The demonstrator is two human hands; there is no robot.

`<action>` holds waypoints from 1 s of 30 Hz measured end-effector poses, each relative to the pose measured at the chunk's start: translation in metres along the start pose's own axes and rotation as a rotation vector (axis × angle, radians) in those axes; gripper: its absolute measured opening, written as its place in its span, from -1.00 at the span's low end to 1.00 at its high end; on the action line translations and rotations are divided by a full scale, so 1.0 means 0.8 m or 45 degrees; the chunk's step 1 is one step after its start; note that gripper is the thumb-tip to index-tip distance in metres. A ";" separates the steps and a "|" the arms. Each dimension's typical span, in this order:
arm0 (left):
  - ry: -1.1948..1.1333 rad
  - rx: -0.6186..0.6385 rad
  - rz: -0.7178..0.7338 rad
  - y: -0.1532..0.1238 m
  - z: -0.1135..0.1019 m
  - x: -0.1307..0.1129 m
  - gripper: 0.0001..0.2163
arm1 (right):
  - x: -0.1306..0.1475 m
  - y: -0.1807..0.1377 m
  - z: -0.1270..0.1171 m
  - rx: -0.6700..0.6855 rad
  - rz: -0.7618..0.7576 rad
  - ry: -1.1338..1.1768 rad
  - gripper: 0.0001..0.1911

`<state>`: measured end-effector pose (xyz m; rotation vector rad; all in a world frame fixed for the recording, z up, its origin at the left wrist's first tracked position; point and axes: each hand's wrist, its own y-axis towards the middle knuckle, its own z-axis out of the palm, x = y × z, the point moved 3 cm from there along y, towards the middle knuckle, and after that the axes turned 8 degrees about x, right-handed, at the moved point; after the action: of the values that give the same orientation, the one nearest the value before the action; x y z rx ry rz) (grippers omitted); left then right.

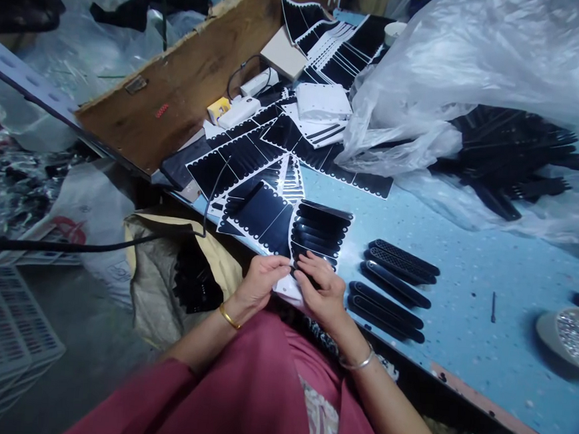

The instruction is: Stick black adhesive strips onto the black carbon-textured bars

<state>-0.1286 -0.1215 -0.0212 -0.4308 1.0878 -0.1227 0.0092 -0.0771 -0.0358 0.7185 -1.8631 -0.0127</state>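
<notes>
A white backing sheet [318, 229] carrying several black oblong stickers lies at the near edge of the blue table [489, 286]. My left hand [260, 283] pinches the sheet's near left corner. My right hand [321, 290] rests on the sheet's near end, fingers curled and pinching at a black sticker. Several black oblong plastic strips [395, 279] lie in a row just right of my right hand, some perforated.
Used black-and-white sticker sheets [253, 167] spread behind the hands. A wooden board [190, 75] leans at the back left. A clear plastic bag [481, 78] covers black strips [515, 158] at right. A dish of shiny bits [571, 336] sits far right. A black cable [86, 248] and a bag [174, 275] lie left.
</notes>
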 end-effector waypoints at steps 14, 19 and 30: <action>0.582 -0.203 0.095 0.008 -0.036 0.015 -0.84 | 0.023 0.026 -0.086 -0.471 0.483 0.804 -0.87; 0.722 -0.161 0.151 0.013 -0.029 0.002 -0.83 | 0.040 0.029 -0.148 -0.727 0.367 0.753 -0.89; 0.382 -0.114 0.031 0.019 -0.008 0.002 -0.77 | 0.045 0.030 -0.127 -0.585 0.357 0.931 -0.87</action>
<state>-0.1349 -0.1100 -0.0308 -0.4897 1.3973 -0.1195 0.0767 -0.0423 0.0447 0.1001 -1.1736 0.0025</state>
